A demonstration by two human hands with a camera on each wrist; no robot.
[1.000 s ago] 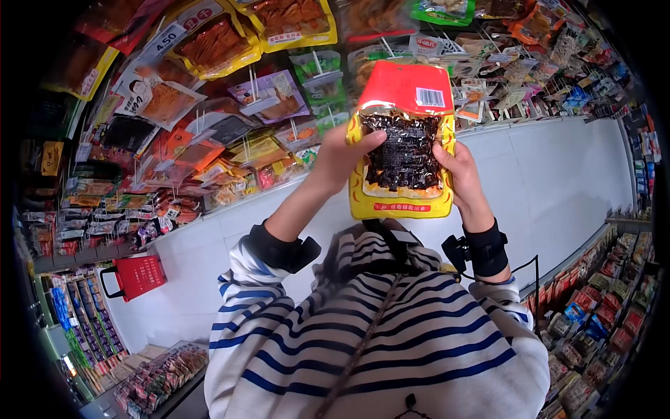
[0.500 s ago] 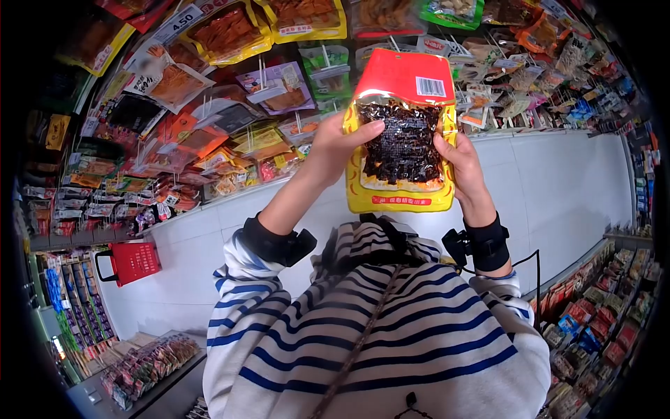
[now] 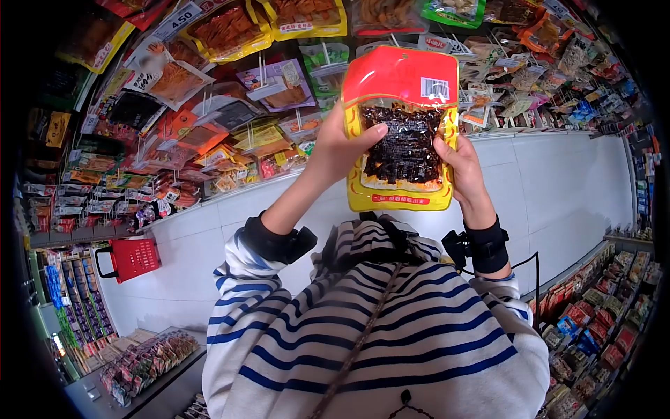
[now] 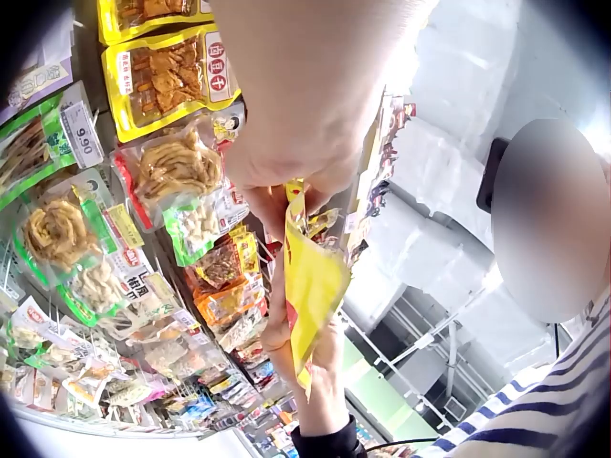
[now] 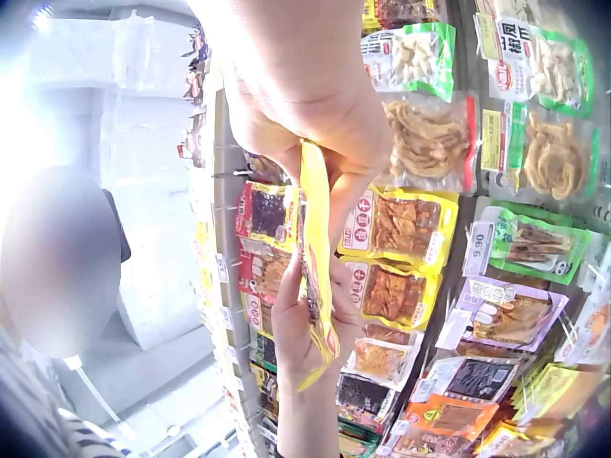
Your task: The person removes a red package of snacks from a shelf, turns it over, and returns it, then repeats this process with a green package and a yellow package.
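A red and yellow snack packet point(image 3: 401, 192) is held up in front of the body, its clear window showing dark food and a barcode on the red top. My left hand point(image 3: 338, 150) grips its left edge, thumb lying across the window and fingers behind. On the other edge my right hand point(image 3: 464, 167) pinches the packet, thumb in front. Seen edge-on in the left wrist view, the thin packet point(image 4: 315, 277) runs between both hands. The right wrist view also has the packet point(image 5: 315, 239) side-on, with the left hand point(image 5: 310, 348) at its far edge.
Hanging snack packets point(image 3: 227, 35) fill the shelf rack ahead, with a price tag point(image 3: 178, 23) reading 4.50. A red basket point(image 3: 136, 258) stands on the pale floor point(image 3: 551, 174) at the left. More packed shelves point(image 3: 600, 328) line the right rear.
Both hands have raised the packet slightly, and its red top now tilts a little more toward the camera. The grip stays the same. The surroundings have shifted slightly in the head view.
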